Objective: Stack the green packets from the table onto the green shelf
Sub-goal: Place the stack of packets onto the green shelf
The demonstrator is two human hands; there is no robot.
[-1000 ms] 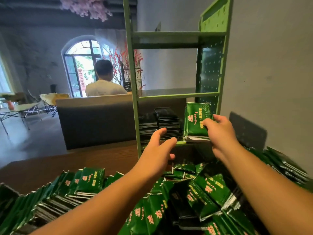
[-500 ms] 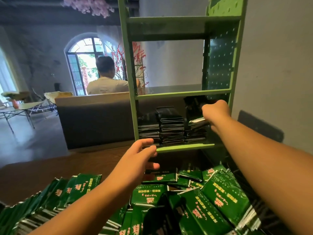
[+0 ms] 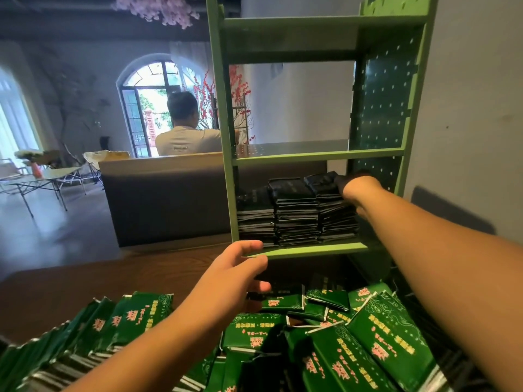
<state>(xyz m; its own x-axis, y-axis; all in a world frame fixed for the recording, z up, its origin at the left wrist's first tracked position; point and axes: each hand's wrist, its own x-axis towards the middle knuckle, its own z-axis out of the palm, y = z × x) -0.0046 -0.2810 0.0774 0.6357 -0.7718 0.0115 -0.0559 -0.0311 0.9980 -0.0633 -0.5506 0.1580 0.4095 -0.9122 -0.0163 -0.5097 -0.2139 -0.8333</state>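
The green metal shelf unit (image 3: 317, 158) stood at centre right of the frame, hard against the grey wall (image 3: 475, 94) on its right side. Its two upper tiers sat bare, with open room above each board. The lowest tier held three stacks of dark green foil packets (image 3: 295, 212) side by side, the right stack reaching highest and close under the board above. The front lip of that tier ran just above the left hand.

The right hand (image 3: 355, 186) was reaching deep into the lowest tier, the arm stretched from lower right, the hand resting at the top of the right stack by the perforated side panel. Its fingers were lost in shadow, so I could not tell whether they gripped a packet or lay flat.

The left hand (image 3: 236, 274) hovered at centre frame, just below the shelf's front edge, fingers spread and relaxed, thumb out, holding nothing.

Across the bottom of the frame, loose green packets with pink and white print (image 3: 368, 343) lay heaped on the brown wooden table (image 3: 85, 278), some fanned in a row at lower left. The print looked like Chinese characters, too small and slanted to read.

At upper left, a seated person in a white shirt (image 3: 184, 131) faced an arched window (image 3: 152, 103).
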